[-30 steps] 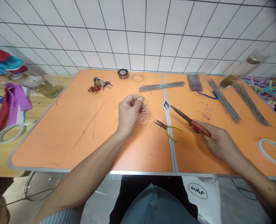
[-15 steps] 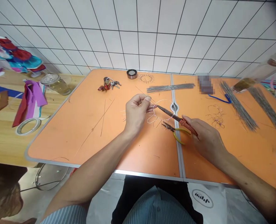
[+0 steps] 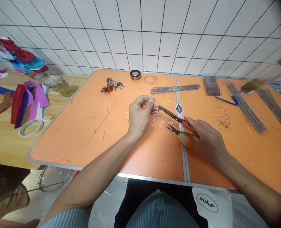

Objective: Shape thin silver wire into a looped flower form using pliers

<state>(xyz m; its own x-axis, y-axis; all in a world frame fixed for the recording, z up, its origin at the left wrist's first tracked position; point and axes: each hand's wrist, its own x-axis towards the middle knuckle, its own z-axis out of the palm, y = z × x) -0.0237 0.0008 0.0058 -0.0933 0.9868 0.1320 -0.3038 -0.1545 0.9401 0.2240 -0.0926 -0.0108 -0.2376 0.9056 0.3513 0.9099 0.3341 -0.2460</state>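
Note:
My left hand (image 3: 140,115) pinches a thin wire ring (image 3: 170,122) that has small loops bent along its edge. My right hand (image 3: 208,139) is wrapped round the red handles of long-nosed pliers (image 3: 171,114), whose dark tips meet the ring's wire close to my left fingertips. Whether the jaws are clamped on the wire is too small to tell. Beneath the ring, yellow-handled pliers (image 3: 184,136) lie on the orange table (image 3: 130,158). Loose straight wires (image 3: 105,118) rest to the left of my left hand.
Behind lie keys (image 3: 116,85), a tape roll (image 3: 135,75), another wire ring (image 3: 150,79) and a wire bundle (image 3: 175,88). More wire bundles (image 3: 247,107) and bent wire scraps (image 3: 222,118) are right. A wooden table (image 3: 2,142) at left bears ribbons (image 3: 33,98) and a jar (image 3: 58,85).
Both hands stay in nearly the same pose at the ring. The plier tips have shifted very slightly, and the whole view has moved a little to the left.

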